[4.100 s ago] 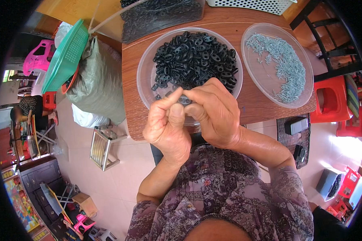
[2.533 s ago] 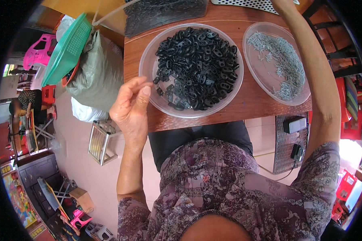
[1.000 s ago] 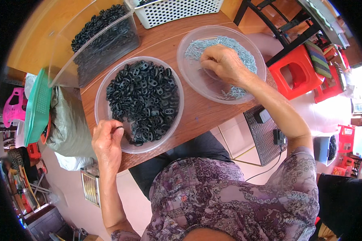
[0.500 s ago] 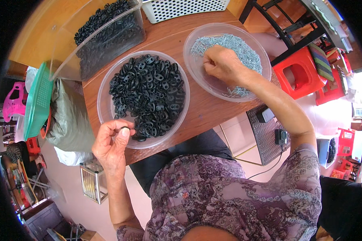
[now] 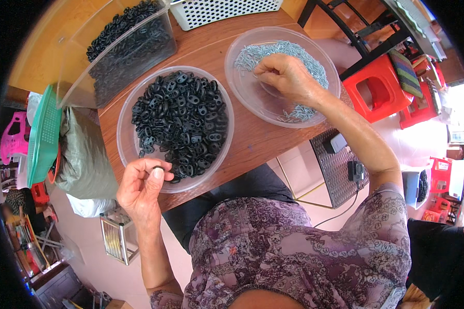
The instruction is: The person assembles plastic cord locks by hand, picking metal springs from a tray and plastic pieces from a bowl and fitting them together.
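My left hand (image 5: 143,189) is closed in a pinch at the near left rim of a round clear plastic bowl (image 5: 122,138). Between thumb and fingers is a small black oval piece (image 5: 159,168), mostly covered by them. The bowl holds a heap of black oval pieces (image 5: 183,116) with two holes each. Over a second clear bowl (image 5: 231,82), to the right, my right hand (image 5: 283,77) has thumb and fingertips pressed together. A tiny pale speck shows at its fingertips, too small to name. Small silvery-blue screws (image 5: 309,64) lie piled around the bowl's far and right sides.
Both bowls stand on a brown wooden table (image 5: 252,147). At the back left is a clear bin (image 5: 134,62) of more black pieces, beside a white perforated basket (image 5: 221,13). A red stool (image 5: 376,95) stands to the right. A grey sack (image 5: 82,159) leans at the left.
My right hand has lifted slightly from the bowl and turned, its fingers now stretched into a pinch. My left hand keeps its pinch on the black piece. The whole view has shifted a little.
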The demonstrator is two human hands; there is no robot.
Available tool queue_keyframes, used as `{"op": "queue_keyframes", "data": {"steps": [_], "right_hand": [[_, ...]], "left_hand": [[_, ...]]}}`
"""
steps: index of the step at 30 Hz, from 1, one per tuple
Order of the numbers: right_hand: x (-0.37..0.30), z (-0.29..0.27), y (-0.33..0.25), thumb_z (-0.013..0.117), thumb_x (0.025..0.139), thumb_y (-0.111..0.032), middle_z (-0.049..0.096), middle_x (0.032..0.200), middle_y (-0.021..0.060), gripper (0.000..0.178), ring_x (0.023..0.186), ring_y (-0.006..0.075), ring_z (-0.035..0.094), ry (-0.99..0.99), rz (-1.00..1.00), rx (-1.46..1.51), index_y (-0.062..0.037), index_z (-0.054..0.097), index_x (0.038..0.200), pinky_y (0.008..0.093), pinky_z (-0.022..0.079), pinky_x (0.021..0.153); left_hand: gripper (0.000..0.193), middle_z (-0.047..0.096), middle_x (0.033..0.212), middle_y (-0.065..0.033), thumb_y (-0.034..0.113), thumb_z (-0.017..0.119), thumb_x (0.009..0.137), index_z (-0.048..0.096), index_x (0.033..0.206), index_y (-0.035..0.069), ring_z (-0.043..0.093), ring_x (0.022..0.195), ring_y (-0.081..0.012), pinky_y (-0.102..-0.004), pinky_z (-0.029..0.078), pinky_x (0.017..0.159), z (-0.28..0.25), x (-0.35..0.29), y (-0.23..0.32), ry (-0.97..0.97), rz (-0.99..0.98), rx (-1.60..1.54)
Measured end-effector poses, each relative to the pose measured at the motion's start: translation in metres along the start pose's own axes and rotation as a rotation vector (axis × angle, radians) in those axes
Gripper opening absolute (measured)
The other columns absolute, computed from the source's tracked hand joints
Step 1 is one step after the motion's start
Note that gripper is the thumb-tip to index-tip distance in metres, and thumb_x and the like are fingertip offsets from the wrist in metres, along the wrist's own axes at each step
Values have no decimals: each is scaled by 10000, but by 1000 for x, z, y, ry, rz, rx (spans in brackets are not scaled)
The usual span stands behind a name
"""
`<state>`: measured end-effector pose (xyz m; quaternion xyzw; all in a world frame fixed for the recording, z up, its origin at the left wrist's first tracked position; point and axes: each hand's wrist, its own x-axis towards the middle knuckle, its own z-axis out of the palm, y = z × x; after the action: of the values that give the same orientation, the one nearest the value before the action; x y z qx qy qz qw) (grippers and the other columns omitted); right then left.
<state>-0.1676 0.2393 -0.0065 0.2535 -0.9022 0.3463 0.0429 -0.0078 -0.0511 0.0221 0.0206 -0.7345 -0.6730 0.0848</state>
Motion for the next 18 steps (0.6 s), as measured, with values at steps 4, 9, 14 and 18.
{"op": "queue_keyframes", "data": {"steps": [4, 9, 14, 18], "right_hand": [[-5, -8, -4, 595, 727, -65, 591, 759, 112, 113, 751, 255, 565, 34, -55, -116, -3, 612, 820, 332, 446, 693], [0, -3, 3, 623, 705, -80, 595, 771, 112, 128, 781, 271, 559, 59, -105, -201, -15, 616, 816, 349, 446, 703], [4, 12, 7, 640, 684, -80, 586, 756, 102, 127, 786, 277, 549, 16, -224, -301, -35, 624, 802, 359, 444, 696], [0, 5, 3, 621, 674, -81, 582, 739, 108, 100, 780, 293, 550, 66, -220, -229, -57, 629, 772, 378, 449, 689]], "left_hand": [[145, 605, 814, -130, 68, 580, 825, 527, 882, -54, 577, 648, -136, -229, 470, 648, 2, -2, 2, 1, 9, -13], [148, 608, 818, -131, 67, 581, 825, 530, 888, -56, 580, 650, -135, -230, 472, 640, 8, -5, 0, -9, 0, -44], [140, 610, 817, -132, 60, 582, 824, 532, 887, -55, 582, 653, -133, -228, 474, 638, 12, -6, 0, -20, -19, -36], [137, 610, 815, -130, 56, 581, 824, 532, 886, -56, 583, 650, -132, -223, 474, 634, 10, -9, -2, -4, -17, -39]]}}
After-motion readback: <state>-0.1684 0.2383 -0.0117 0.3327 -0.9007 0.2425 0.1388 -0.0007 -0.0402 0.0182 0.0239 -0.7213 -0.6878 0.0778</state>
